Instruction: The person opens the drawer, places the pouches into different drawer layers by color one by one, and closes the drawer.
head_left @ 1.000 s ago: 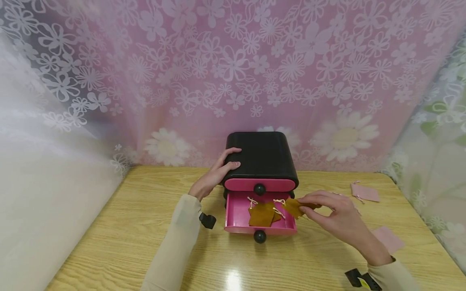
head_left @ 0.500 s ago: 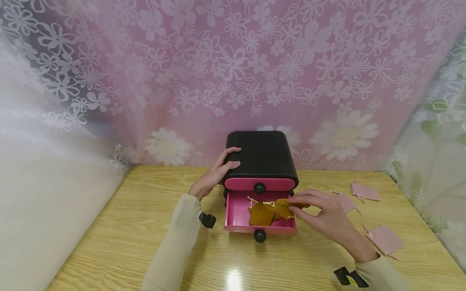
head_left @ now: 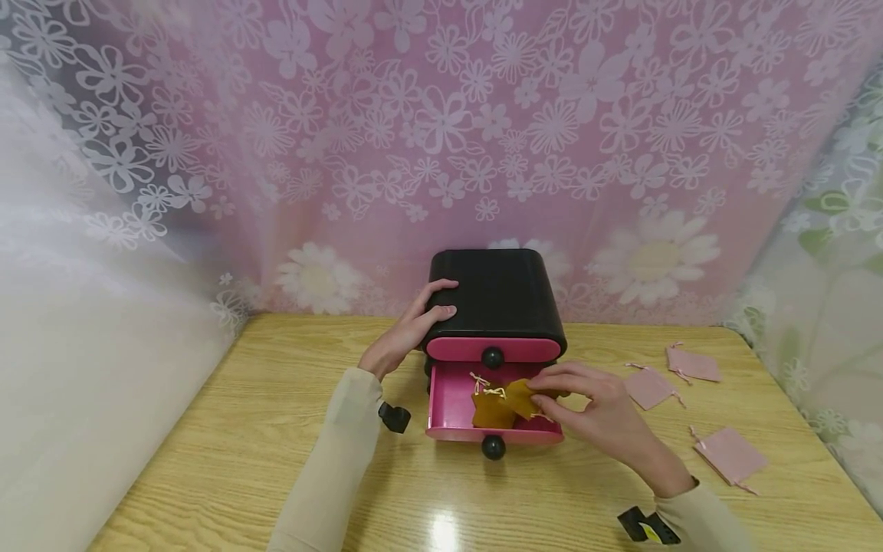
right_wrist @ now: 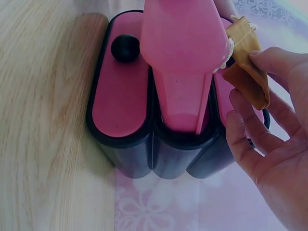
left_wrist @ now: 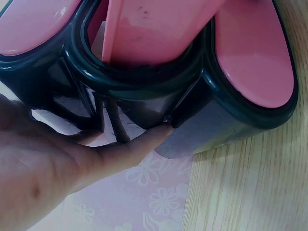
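A black drawer unit [head_left: 493, 295] with pink drawer fronts stands on the table, and its middle drawer [head_left: 451, 399] is pulled out. My left hand [head_left: 403, 337] rests against the unit's left side, fingertips on its top edge; the left wrist view has one finger [left_wrist: 144, 144] lying straight along the black side. Over the drawer's right part, my right hand [head_left: 600, 414] pinches a mustard drawstring pouch [head_left: 520, 399] between thumb and fingers. That pouch [right_wrist: 252, 89] looks folded in the right wrist view. More mustard pouches [head_left: 491, 415] with cream cords lie inside the drawer, partly covered by it.
To the right on the wooden table [head_left: 241, 460] lie three pale pink drawstring pouches: one at the back [head_left: 693, 363], another pouch [head_left: 650, 387] near my right hand, and a third pouch [head_left: 731, 455] nearer the front. A flowered curtain [head_left: 441, 153] hangs close behind the unit.
My right hand has moved left with the mustard pouch, from the drawer's right edge to over the pouches inside, uncovering pink pouches on the table. My left hand stays in place.
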A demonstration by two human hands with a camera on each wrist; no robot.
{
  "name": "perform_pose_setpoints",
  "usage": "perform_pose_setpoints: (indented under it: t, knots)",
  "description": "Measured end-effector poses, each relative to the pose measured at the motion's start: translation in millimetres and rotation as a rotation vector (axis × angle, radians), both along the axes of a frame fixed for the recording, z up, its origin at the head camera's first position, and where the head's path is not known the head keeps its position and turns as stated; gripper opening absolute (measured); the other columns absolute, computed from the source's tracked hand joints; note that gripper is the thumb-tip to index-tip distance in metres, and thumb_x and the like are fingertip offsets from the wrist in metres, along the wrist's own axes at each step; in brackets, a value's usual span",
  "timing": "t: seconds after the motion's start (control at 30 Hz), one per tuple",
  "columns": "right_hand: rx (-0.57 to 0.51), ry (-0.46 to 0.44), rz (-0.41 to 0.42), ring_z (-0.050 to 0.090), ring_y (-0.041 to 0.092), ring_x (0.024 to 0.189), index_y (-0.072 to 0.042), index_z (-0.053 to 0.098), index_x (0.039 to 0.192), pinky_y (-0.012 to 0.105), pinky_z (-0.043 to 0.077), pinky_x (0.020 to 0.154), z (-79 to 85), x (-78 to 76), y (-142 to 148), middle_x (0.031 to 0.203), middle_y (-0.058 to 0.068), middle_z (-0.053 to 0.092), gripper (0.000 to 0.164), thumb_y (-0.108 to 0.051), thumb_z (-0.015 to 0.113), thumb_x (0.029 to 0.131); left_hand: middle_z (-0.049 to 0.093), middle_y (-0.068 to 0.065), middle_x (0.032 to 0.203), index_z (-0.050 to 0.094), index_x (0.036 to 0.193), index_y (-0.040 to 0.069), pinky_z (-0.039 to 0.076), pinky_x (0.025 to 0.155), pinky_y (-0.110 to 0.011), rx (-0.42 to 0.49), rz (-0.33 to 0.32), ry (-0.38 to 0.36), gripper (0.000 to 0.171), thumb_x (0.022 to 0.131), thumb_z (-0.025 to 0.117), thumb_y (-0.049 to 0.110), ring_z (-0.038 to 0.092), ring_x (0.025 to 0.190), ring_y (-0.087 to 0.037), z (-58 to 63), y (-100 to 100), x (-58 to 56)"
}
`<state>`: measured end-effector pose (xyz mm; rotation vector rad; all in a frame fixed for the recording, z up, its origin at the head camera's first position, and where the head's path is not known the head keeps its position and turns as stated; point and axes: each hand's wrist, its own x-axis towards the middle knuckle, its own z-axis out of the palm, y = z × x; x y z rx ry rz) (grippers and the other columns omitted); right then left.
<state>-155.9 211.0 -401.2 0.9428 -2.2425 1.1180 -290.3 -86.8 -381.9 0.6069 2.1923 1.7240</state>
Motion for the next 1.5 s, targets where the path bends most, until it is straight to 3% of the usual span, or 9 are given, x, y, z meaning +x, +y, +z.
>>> perform_pose_setpoints:
  t: [0.33, 0.57, 0.87, 1.3, 1.5]
  knots:
    - [-0.023, -0.017, 0.036, 0.070, 0.003, 0.089, -0.015, 0.078, 0.104, 0.015, 0.054, 0.067, -5.7, -2.9, -10, 0.101, -0.001, 0.076, 0.037, 0.007, 0.085, 0.075, 0.022, 0.010, 0.163, 0.041, 0.146, 0.047, 0.032, 0.118, -0.058, 0.014, -0.007, 0.009, 0.044, 0.103, 0.053, 0.044, 0.040, 0.143, -0.028, -0.3, 1, -0.5]
    - [-0.034, 0.029, 0.042, 0.070, 0.010, 0.094, -0.011, 0.080, 0.098, 0.009, 0.053, 0.084, -7.2, -5.0, -16, 0.100, 0.003, 0.076, 0.034, 0.009, 0.086, 0.071, 0.020, 0.012, 0.165, 0.041, 0.146, 0.048, 0.029, 0.120, -0.060, 0.008, -0.002, 0.015, 0.045, 0.103, 0.054, 0.045, 0.033, 0.147, -0.027, 0.3, 0, 0.8]
    - [-0.025, 0.077, 0.039, 0.070, 0.015, 0.092, -0.011, 0.080, 0.096, 0.007, 0.050, 0.086, -10.4, -9.3, -21, 0.099, 0.006, 0.075, 0.033, 0.007, 0.088, 0.069, 0.020, 0.012, 0.165, 0.042, 0.144, 0.049, 0.032, 0.118, -0.059, 0.011, 0.001, 0.000, 0.042, 0.104, 0.053, 0.044, 0.037, 0.145, -0.028, 1.4, 0, 1.6]
    - [-0.030, 0.062, 0.073, 0.068, 0.016, 0.094, -0.010, 0.081, 0.098, 0.007, 0.050, 0.087, -11.9, -11.2, -23, 0.101, 0.006, 0.074, 0.033, 0.008, 0.086, 0.071, 0.022, 0.009, 0.163, 0.041, 0.145, 0.049, 0.040, 0.113, -0.056, 0.015, 0.002, -0.017, 0.044, 0.103, 0.053, 0.044, 0.047, 0.137, -0.029, 1.2, 0, 1.4]
    - [0.000, 0.001, 0.039, 0.070, 0.016, 0.095, -0.011, 0.081, 0.098, 0.006, 0.050, 0.088, -11.1, -10.2, -21, 0.103, 0.004, 0.075, 0.030, 0.007, 0.085, 0.075, 0.023, 0.009, 0.162, 0.041, 0.145, 0.050, 0.040, 0.113, -0.057, 0.012, 0.004, -0.017, 0.043, 0.103, 0.053, 0.044, 0.047, 0.137, -0.029, 1.0, 0, 1.3]
